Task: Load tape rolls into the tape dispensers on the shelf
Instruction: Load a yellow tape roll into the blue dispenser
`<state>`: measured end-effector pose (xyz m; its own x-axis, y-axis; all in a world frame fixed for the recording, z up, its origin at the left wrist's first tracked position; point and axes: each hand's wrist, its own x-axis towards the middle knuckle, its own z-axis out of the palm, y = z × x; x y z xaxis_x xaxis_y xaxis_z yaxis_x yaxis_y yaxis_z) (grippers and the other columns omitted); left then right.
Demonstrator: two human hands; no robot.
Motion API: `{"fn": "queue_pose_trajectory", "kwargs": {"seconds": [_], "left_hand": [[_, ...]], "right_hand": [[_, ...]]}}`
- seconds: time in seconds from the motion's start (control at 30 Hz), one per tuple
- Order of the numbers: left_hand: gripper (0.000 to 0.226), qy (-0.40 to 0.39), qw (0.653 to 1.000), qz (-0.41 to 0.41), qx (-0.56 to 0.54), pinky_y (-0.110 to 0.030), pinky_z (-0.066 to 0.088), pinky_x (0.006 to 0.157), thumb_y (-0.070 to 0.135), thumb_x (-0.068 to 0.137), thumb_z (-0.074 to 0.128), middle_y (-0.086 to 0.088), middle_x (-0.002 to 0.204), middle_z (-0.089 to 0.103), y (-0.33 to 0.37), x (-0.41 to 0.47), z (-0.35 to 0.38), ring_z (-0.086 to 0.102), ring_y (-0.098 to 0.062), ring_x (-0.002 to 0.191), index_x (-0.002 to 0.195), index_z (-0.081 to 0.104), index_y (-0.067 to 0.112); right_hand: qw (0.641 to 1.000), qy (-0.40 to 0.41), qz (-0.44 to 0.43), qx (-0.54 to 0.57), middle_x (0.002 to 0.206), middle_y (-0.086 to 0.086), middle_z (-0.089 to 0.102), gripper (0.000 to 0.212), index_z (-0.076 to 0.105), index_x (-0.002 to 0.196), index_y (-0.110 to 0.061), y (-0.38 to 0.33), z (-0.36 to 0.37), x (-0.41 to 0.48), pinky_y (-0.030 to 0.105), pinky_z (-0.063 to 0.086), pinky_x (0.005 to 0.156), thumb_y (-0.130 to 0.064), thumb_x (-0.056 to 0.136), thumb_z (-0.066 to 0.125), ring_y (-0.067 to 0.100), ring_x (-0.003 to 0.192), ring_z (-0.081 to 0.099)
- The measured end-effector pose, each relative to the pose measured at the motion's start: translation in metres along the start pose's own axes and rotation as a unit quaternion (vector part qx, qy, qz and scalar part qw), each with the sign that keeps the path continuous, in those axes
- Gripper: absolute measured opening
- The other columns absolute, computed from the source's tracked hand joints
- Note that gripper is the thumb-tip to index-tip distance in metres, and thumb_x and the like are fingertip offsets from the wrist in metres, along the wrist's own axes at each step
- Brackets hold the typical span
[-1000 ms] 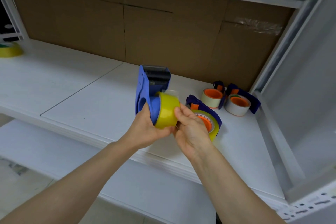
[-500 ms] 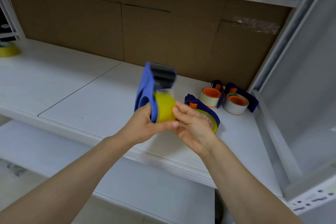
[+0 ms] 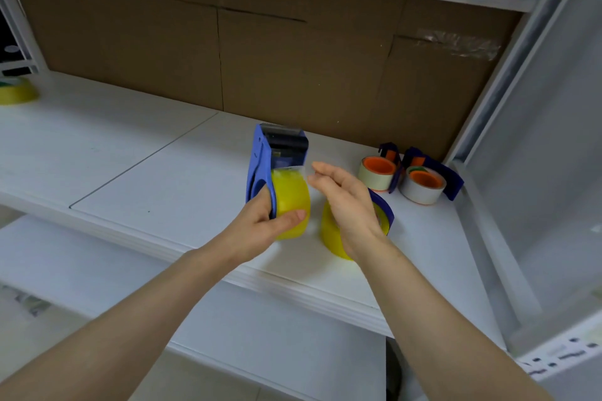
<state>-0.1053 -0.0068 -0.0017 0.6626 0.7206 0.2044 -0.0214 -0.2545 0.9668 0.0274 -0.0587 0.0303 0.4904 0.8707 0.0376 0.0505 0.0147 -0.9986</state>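
Head view: left hand [image 3: 260,228] reaches in from the near left, forearm slanting up toward the middle of the shelf, and grips a blue tape dispenser [image 3: 260,166] loaded with a yellow tape roll [image 3: 290,197]. Its fingers are wrapped around the handle side, while the thumb presses across the near face of the roll. Right hand [image 3: 348,208] comes in from the near right, held flat and edge-on just to the right of the roll, fingers extended, close together and holding nothing, with the fingertips near the loose tape end at the top of the roll.

This dispenser is raised above the white shelf board [image 3: 163,179], long axis roughly upright and leaning slightly far, its black roller and cutter head at the top and far end, and the roll at the lower, near end. The roll's axis runs left to right, its glossy band facing the camera.

Partly hidden behind the right hand, a second blue dispenser with a yellow roll [image 3: 332,234] lies on the board. At the far right stand two more blue dispensers with white rolls on orange cores [image 3: 378,172] [image 3: 423,185], side by side. A spare yellow roll [image 3: 16,93] sits at the far left. Brown cardboard [image 3: 293,58] backs the shelf.
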Motion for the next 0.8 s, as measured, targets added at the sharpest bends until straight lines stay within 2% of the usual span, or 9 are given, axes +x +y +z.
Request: {"fn": "queue_pose_trajectory", "kwargs": {"seconds": [0.07, 0.13, 0.23, 0.33, 0.43, 0.57, 0.67, 0.73, 0.8], "left_hand": [[0.034, -0.014, 1.0, 0.001, -0.007, -0.013, 0.051, 0.076, 0.009, 0.089, 0.057, 0.005, 0.105, 0.061, 0.0, -0.002, 0.002, 0.059, -0.004, 0.094, 0.11, 0.049, 0.035], [0.036, -0.025, 1.0, 0.003, -0.011, -0.015, 0.051, 0.078, 0.008, 0.088, 0.057, 0.002, 0.109, 0.062, 0.0, -0.004, 0.003, 0.06, -0.008, 0.098, 0.11, 0.05, 0.035], [0.033, -0.029, 0.999, -0.004, -0.026, -0.016, 0.052, 0.077, 0.01, 0.089, 0.059, -0.005, 0.112, 0.063, 0.001, -0.004, 0.003, 0.063, -0.013, 0.099, 0.11, 0.051, 0.034], [0.04, -0.005, 1.0, -0.017, -0.006, -0.024, 0.056, 0.076, 0.02, 0.073, 0.065, -0.009, 0.106, 0.064, 0.002, -0.003, 0.001, 0.064, -0.019, 0.094, 0.11, 0.053, 0.028], [0.054, 0.004, 0.999, -0.025, 0.03, -0.036, 0.056, 0.077, 0.023, 0.061, 0.071, -0.009, 0.103, 0.065, 0.003, -0.003, -0.004, 0.065, -0.024, 0.092, 0.112, 0.052, 0.024], [0.034, 0.011, 0.999, -0.035, -0.017, -0.023, 0.055, 0.066, 0.013, 0.077, 0.074, -0.007, 0.092, 0.068, 0.007, -0.004, -0.006, 0.069, -0.016, 0.074, 0.102, 0.054, 0.022], [0.015, 0.045, 0.997, -0.04, -0.04, -0.026, 0.056, 0.058, 0.018, 0.086, 0.064, -0.011, 0.079, 0.068, 0.013, -0.006, -0.003, 0.068, -0.017, 0.059, 0.097, 0.056, 0.012], [0.016, 0.064, 0.996, -0.051, -0.039, -0.029, 0.056, 0.055, 0.024, 0.086, 0.062, -0.011, 0.072, 0.066, 0.014, -0.006, -0.002, 0.066, -0.017, 0.054, 0.093, 0.057, 0.011], [0.016, 0.049, 0.996, -0.063, -0.048, -0.029, 0.055, 0.055, 0.018, 0.084, 0.067, -0.009, 0.072, 0.065, 0.014, -0.005, -0.003, 0.065, -0.016, 0.054, 0.094, 0.056, 0.014]], "right_hand": [[0.999, -0.034, -0.005, -0.008, 0.106, -0.002, 0.066, 0.028, 0.067, 0.107, -0.02, -0.001, 0.001, 0.006, 0.016, 0.046, 0.079, -0.021, 0.08, 0.071, 0.011, 0.102, 0.06], [0.998, -0.045, -0.025, -0.043, 0.101, 0.0, 0.069, 0.018, 0.071, 0.091, -0.024, 0.0, 0.003, 0.008, 0.029, 0.051, 0.089, -0.021, 0.074, 0.077, 0.017, 0.103, 0.061], [0.992, -0.04, -0.086, -0.078, 0.086, -0.003, 0.067, 0.012, 0.069, 0.074, -0.026, 0.0, 0.006, 0.009, 0.028, 0.051, 0.083, -0.017, 0.074, 0.077, 0.011, 0.088, 0.06], [0.98, -0.022, -0.148, -0.133, 0.082, -0.009, 0.064, 0.007, 0.067, 0.079, -0.022, 0.003, 0.011, 0.007, 0.017, 0.046, 0.073, -0.018, 0.081, 0.071, 0.005, 0.081, 0.058], [0.957, 0.015, -0.208, -0.2, 0.089, -0.005, 0.067, 0.004, 0.066, 0.087, -0.02, 0.007, 0.015, 0.004, 0.023, 0.047, 0.074, -0.023, 0.086, 0.065, 0.009, 0.086, 0.059], [0.917, 0.048, -0.258, -0.3, 0.099, -0.001, 0.066, 0.013, 0.061, 0.098, -0.017, 0.007, 0.015, 0.002, 0.028, 0.049, 0.074, -0.027, 0.093, 0.054, 0.012, 0.09, 0.059], [0.922, 0.067, -0.251, -0.288, 0.098, 0.0, 0.068, 0.017, 0.057, 0.102, -0.015, 0.008, 0.015, 0.002, 0.033, 0.052, 0.072, -0.029, 0.095, 0.051, 0.016, 0.087, 0.063], [0.937, 0.081, -0.232, -0.247, 0.09, -0.003, 0.068, 0.015, 0.057, 0.1, -0.015, 0.009, 0.016, 0.004, 0.037, 0.054, 0.073, -0.028, 0.094, 0.052, 0.016, 0.084, 0.064], [0.951, 0.083, -0.211, -0.209, 0.081, -0.008, 0.066, 0.009, 0.058, 0.095, -0.017, 0.01, 0.017, 0.007, 0.042, 0.055, 0.076, -0.026, 0.092, 0.055, 0.015, 0.082, 0.065]]}}
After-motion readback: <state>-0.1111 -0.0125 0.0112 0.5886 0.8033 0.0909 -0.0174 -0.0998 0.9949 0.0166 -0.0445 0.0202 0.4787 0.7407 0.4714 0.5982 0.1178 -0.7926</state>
